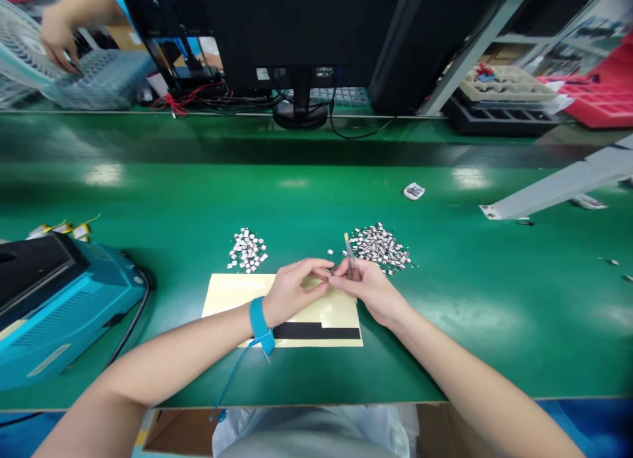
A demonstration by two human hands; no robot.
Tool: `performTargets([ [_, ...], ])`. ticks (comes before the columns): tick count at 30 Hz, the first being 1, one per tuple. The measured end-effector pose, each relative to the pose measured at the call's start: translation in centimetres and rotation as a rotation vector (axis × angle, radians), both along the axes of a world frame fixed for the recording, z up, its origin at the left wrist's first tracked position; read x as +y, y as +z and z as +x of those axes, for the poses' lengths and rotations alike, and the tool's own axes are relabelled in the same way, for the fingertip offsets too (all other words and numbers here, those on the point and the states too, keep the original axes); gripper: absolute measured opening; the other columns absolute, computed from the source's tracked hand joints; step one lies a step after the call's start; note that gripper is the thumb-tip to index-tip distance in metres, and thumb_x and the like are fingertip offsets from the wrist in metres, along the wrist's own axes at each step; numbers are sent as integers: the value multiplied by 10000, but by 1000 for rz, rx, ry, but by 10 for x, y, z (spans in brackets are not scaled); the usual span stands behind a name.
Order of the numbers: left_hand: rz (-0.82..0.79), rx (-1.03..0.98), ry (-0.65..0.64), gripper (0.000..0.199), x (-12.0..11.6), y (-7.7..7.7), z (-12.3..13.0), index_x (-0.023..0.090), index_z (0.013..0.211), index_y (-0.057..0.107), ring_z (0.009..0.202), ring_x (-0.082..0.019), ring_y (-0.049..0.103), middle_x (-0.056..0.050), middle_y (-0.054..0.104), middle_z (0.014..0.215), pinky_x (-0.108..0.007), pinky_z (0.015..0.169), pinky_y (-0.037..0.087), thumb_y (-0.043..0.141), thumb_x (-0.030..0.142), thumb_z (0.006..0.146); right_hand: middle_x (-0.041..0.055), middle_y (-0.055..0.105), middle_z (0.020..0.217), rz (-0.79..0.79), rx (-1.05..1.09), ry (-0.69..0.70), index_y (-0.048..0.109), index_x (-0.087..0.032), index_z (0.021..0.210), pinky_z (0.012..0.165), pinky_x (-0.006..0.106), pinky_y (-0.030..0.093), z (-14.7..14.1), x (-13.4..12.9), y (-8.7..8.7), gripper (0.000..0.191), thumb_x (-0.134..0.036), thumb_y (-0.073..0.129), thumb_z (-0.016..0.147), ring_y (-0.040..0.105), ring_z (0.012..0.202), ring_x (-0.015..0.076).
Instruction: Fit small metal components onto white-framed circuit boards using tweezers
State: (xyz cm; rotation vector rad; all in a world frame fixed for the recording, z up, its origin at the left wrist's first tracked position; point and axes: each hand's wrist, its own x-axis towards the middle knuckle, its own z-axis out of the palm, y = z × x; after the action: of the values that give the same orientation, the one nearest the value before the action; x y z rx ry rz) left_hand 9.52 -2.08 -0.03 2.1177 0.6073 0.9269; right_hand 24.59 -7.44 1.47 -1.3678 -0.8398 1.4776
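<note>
My right hand (pixel 368 290) is shut on slim tweezers (pixel 349 255), which stand nearly upright with a yellow-tipped end. My left hand (pixel 297 290) is bent inward, its fingertips meeting my right hand's fingers above a pale yellow adhesive sheet (pixel 281 310) with a black strip (pixel 316 333). Whatever the fingertips pinch is too small to make out. Two heaps of tiny silvery-white parts lie beyond my hands: one (pixel 378 247) is behind my right hand and one (pixel 247 250) is behind my left. A blue wrist strap (pixel 260 323) circles my left wrist.
The green workbench (pixel 459 319) runs across the view. A teal machine (pixel 64 300) with a black cable stands at the left. A co-worker's hand (pixel 59 43) is at the far upper left, behind a black monitor (pixel 301 49). A grey bar (pixel 554 188) juts in from the right.
</note>
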Motion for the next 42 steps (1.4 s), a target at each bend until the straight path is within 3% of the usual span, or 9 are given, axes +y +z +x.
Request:
performTargets([
  [7, 271, 614, 1, 205, 58, 40, -25, 152, 947, 596, 872, -205, 605, -55, 653, 951, -312, 778, 479, 581, 136, 742, -55, 375, 498, 147, -593, -165, 553, -148, 729, 444, 214, 237, 25, 2, 7, 234, -358, 627, 657, 308, 440, 75],
  [11, 351, 1020, 149, 186, 91, 46, -42, 131, 897, 623, 846, -261, 604, -95, 652, 917, -350, 729, 476, 538, 88, 737, -13, 477, 530, 201, -844, 193, 602, -140, 780, 438, 218, 269, 18, -10, 13, 166, -283, 527, 743, 392, 448, 98],
  [15, 373, 1141, 142, 219, 95, 35, -45, 91, 856, 636, 755, -280, 613, -142, 650, 803, -346, 639, 466, 463, 36, 734, 28, 621, 778, 200, -963, 545, 629, -172, 819, 600, 236, 394, -9, -29, 11, 115, -172, 528, 763, 571, 681, 154],
  [21, 364, 1123, 124, 238, 93, 36, -40, 99, 864, 644, 782, -253, 600, -127, 638, 830, -322, 666, 452, 435, 55, 758, 17, 616, 841, 167, -1053, 666, 628, -208, 899, 638, 253, 437, -18, -38, 12, 151, -168, 539, 784, 603, 740, 172],
  [25, 278, 871, 133, 222, 84, 47, -32, 122, 915, 637, 833, -213, 579, -93, 625, 885, -308, 724, 450, 439, 140, 815, 18, 602, 856, 175, -1115, 686, 620, -214, 925, 643, 274, 451, -16, -38, 14, 150, -221, 544, 796, 604, 748, 185],
  [29, -110, 454, 31, 176, 55, 52, -19, 145, 855, 644, 806, -168, 591, -55, 638, 866, -277, 725, 470, 494, 221, 803, 32, 583, 881, 203, -1151, 748, 600, -193, 953, 646, 279, 461, -19, -41, 13, 176, -242, 559, 789, 603, 743, 183],
  [34, -705, 131, -109, 126, 21, 31, -3, 119, 818, 608, 764, -140, 613, -49, 650, 807, -244, 709, 488, 566, 215, 748, 61, 567, 865, 285, -1373, 786, 590, -149, 932, 563, 273, 455, -28, -50, 9, 200, -73, 541, 754, 594, 691, 186],
  [38, -798, 121, -135, 168, 14, 14, 1, 111, 904, 612, 769, -132, 610, -62, 632, 805, -246, 723, 479, 514, 176, 784, 67, 562, 769, 438, -1500, 747, 595, -129, 819, 484, 284, 422, -35, -55, 3, 179, -13, 475, 755, 570, 601, 187],
  [42, -802, 89, -124, 156, 14, 12, 1, 113, 873, 626, 798, -136, 607, -70, 629, 870, -251, 758, 478, 532, 189, 774, 55, 582, 755, 359, -1380, 753, 600, -132, 757, 512, 259, 407, -33, -48, 3, 155, -11, 507, 730, 572, 607, 173],
])
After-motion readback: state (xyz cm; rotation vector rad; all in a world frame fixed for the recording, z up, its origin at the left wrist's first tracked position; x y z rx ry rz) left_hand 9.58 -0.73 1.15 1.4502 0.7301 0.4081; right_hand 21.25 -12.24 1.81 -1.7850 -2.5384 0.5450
